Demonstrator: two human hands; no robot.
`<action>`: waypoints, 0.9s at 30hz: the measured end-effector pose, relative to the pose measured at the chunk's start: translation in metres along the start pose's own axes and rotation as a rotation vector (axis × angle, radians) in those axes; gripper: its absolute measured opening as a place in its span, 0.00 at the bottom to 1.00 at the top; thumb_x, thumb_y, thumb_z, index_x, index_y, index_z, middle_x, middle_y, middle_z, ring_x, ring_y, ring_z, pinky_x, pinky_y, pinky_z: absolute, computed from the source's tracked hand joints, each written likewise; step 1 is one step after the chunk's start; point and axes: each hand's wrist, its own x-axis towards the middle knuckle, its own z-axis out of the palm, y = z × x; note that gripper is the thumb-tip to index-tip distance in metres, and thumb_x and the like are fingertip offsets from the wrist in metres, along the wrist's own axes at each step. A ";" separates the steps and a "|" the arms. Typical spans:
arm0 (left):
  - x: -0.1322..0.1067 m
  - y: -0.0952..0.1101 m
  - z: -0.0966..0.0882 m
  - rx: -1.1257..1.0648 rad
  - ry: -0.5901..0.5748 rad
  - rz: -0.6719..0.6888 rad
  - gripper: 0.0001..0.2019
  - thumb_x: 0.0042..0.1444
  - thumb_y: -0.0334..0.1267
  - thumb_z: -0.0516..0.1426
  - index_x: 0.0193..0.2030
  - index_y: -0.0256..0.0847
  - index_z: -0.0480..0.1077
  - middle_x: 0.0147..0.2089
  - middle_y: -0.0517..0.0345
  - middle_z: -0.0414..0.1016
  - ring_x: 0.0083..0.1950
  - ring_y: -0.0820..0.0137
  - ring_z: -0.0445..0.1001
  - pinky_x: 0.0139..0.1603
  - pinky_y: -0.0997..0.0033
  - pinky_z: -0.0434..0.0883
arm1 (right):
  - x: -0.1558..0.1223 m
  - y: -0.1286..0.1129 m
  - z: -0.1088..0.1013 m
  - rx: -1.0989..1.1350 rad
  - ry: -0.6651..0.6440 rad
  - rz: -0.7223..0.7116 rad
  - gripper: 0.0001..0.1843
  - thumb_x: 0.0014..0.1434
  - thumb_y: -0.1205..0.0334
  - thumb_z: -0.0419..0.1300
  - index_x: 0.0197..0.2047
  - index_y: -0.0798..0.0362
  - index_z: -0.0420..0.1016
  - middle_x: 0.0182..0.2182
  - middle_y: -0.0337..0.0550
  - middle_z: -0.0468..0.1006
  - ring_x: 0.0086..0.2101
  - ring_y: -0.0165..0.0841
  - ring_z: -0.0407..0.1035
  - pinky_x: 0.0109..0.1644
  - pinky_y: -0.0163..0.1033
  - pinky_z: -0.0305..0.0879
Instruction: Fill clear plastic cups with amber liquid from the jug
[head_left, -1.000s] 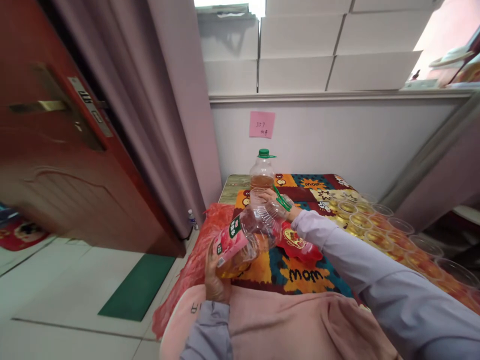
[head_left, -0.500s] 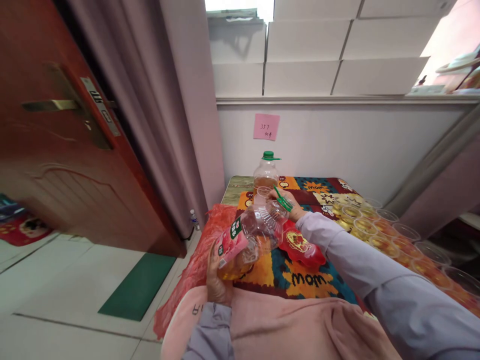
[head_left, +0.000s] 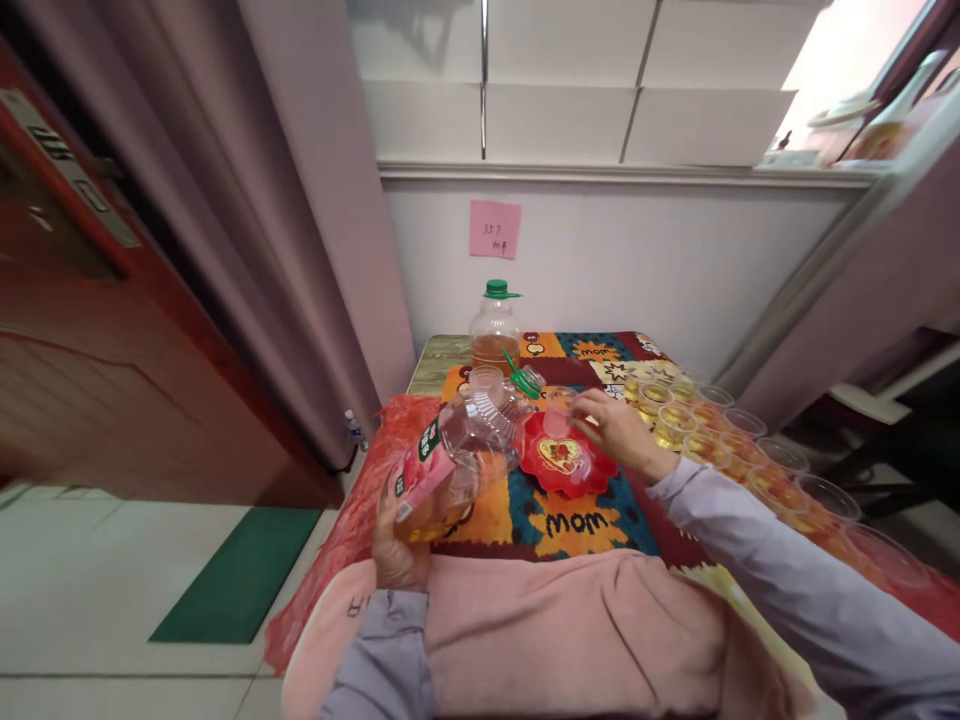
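Note:
My left hand (head_left: 401,550) is wrapped round the base of a clear plastic bottle (head_left: 480,425) with a pink label. The bottle leans to the right, some yellowish liquid low inside it, its uncapped mouth and green ring (head_left: 527,382) at the upper right. Just right of that mouth, my right hand (head_left: 611,425) pinches a clear plastic cup (head_left: 556,413), above a red scalloped plate (head_left: 566,470) with a gold heart print. Behind the tilted bottle is another clear cup (head_left: 487,380), partly hidden.
A large green-capped jug (head_left: 495,330) of amber liquid stands at the back. Rows of cups holding yellow liquid (head_left: 679,418) fill the table's right side. Red plastic sheeting (head_left: 330,540) hangs at the left edge, and a pink cloth (head_left: 540,620) lies in front.
My right hand has moved away from the bottle's mouth to the right and now has a clear cup over the red plate. The bottle stays tilted in my left hand. The view has shifted right.

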 end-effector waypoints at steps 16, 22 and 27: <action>-0.004 0.003 0.017 0.070 0.007 0.067 0.24 0.54 0.47 0.68 0.57 0.44 0.81 0.62 0.51 0.82 0.70 0.54 0.75 0.67 0.60 0.75 | -0.045 0.001 0.023 -0.158 -0.101 0.088 0.26 0.70 0.52 0.66 0.68 0.48 0.75 0.65 0.55 0.78 0.56 0.50 0.79 0.57 0.51 0.76; -0.002 0.002 0.017 0.062 0.025 0.074 0.26 0.51 0.47 0.70 0.57 0.42 0.80 0.59 0.51 0.83 0.67 0.55 0.76 0.66 0.60 0.76 | -0.046 -0.003 0.034 -0.043 -0.114 0.402 0.51 0.57 0.48 0.76 0.77 0.53 0.62 0.71 0.60 0.71 0.64 0.55 0.73 0.64 0.55 0.73; -0.001 0.003 0.016 0.075 0.004 0.064 0.25 0.54 0.47 0.68 0.58 0.41 0.80 0.58 0.53 0.84 0.64 0.57 0.78 0.65 0.60 0.76 | -0.036 0.000 0.052 0.013 -0.127 0.481 0.40 0.63 0.53 0.71 0.74 0.52 0.66 0.68 0.58 0.76 0.65 0.52 0.73 0.67 0.54 0.70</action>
